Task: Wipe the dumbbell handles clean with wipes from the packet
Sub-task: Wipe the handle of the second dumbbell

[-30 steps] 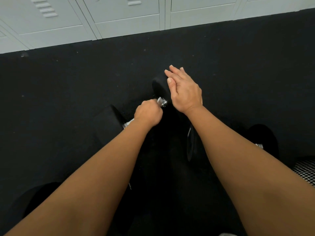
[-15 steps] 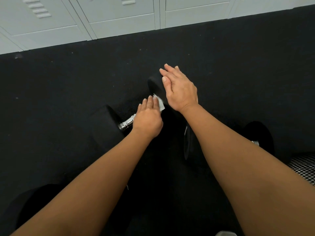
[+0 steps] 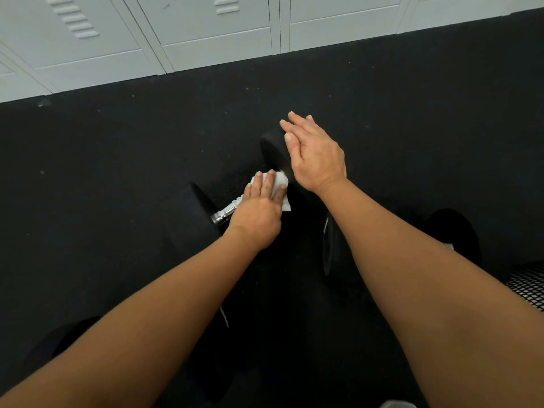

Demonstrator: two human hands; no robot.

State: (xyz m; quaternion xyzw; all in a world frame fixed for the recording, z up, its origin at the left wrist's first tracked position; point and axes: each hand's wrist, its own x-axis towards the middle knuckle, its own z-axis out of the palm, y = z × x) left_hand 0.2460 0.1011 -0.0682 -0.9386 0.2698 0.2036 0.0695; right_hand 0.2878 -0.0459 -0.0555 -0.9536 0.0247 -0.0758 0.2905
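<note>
Left hand (image 3: 259,219) uncurled onto one wipe (image 3: 279,184), right hand (image 3: 316,156) on one dumbbell (image 3: 191,213)

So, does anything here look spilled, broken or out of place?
Nothing stands out. The left hand presses a wipe on the dumbbell handle, the right hand lies flat against its far weight; no spill or damage shows.

1 head view, looking steeply down-forward, close over hands (image 3: 288,187), floor (image 3: 117,172).
</note>
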